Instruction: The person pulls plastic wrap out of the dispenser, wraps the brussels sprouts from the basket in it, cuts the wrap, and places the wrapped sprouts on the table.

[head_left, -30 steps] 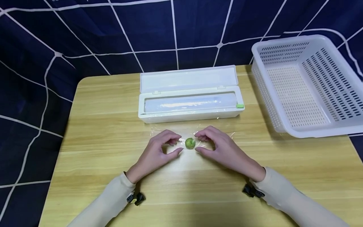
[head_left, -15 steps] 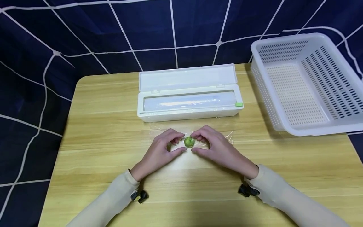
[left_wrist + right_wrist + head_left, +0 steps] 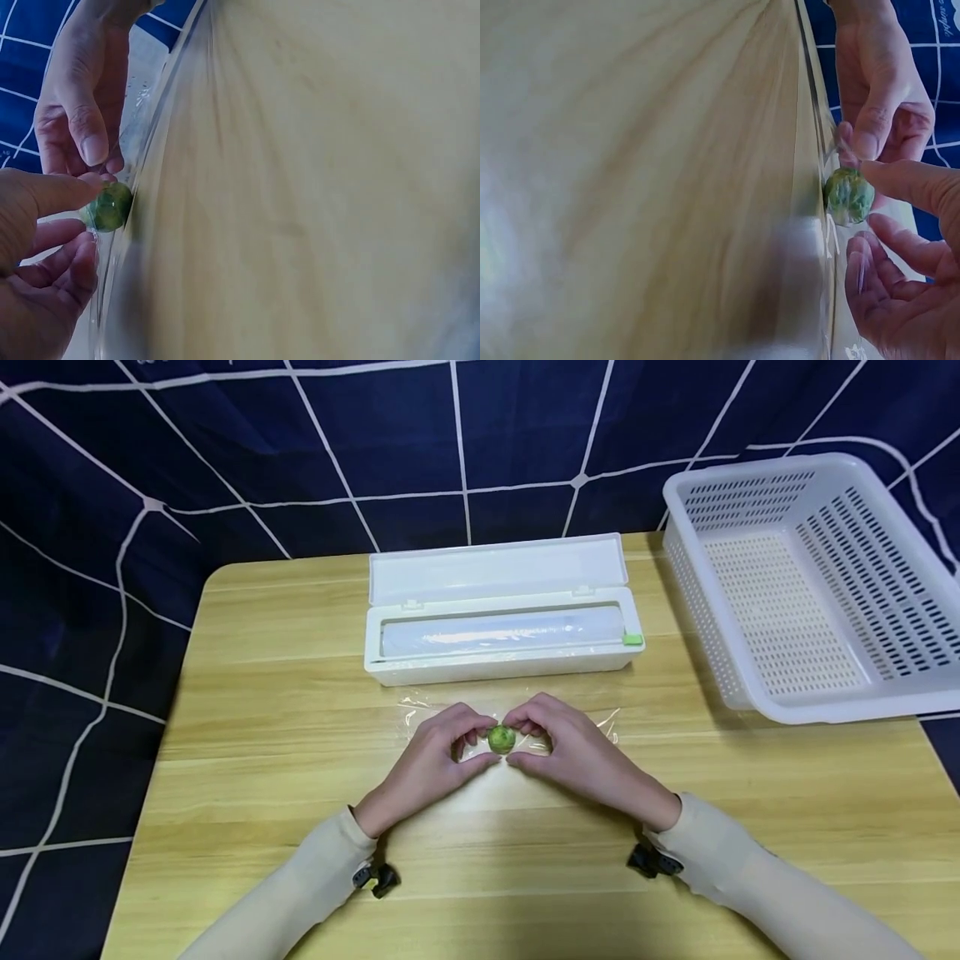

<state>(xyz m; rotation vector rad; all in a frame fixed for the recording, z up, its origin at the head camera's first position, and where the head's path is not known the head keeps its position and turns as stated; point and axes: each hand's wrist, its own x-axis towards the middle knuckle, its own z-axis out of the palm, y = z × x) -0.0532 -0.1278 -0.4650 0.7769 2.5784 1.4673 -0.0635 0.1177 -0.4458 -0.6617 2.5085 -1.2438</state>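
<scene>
A Brussels sprout [image 3: 502, 739], small, round and green, sits on a sheet of clear cling film [image 3: 611, 720] on the table. My left hand [image 3: 438, 745] curls round its left side with thumb and fingertips. From the right, my right hand [image 3: 573, 743] does the same, so the fingertips of both hands nearly meet. The right wrist view shows the leafy sprout [image 3: 849, 196] between thumb and fingers. In the left wrist view, the left thumb lies against the edge of the sprout [image 3: 110, 208]. Where the film lies under the fingers is hard to see.
Behind the hands stands a white cling film box [image 3: 502, 668], its lid [image 3: 498, 567] raised, with a roll of film [image 3: 502, 631] inside and a green slider [image 3: 633, 640] at its right end. A white perforated basket [image 3: 738, 660] stands at the right of the wooden table [image 3: 300, 693].
Both hands have moved inward, the left towards the right and the right towards the left, closing round the sprout. The sprout has turned slightly and stays in nearly the same place.
</scene>
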